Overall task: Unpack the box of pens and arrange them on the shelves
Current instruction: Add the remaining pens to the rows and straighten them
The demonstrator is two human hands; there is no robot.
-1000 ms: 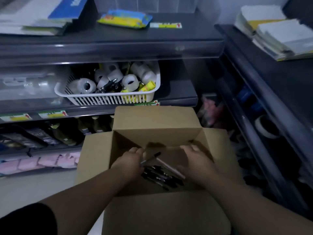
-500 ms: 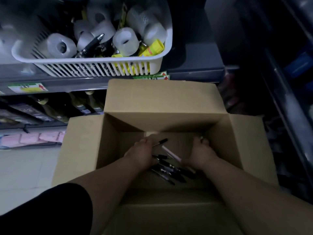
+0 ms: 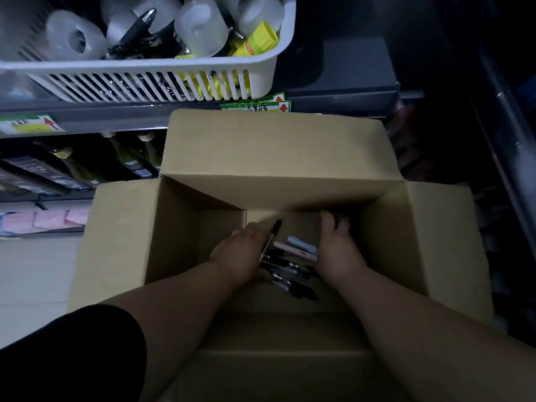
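Dim shelves [image 3: 342, 91] behind the box [image 3: 121, 227]: left hand [image 3: 240, 256] pinches a black pen [image 3: 274, 233], probably light and slick, best grabbed mid-barrel; right hand [image 3: 338, 250] curled, hold unclear.

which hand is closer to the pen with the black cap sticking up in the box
Left. The left hand grips the black-capped pen by its lower part. The right hand is apart from it, off to its right, past the pink pen lying between them.

Pens [image 3: 285, 266] lie in the box [image 3: 272, 158], below the shelf's basket [image 3: 150, 82].
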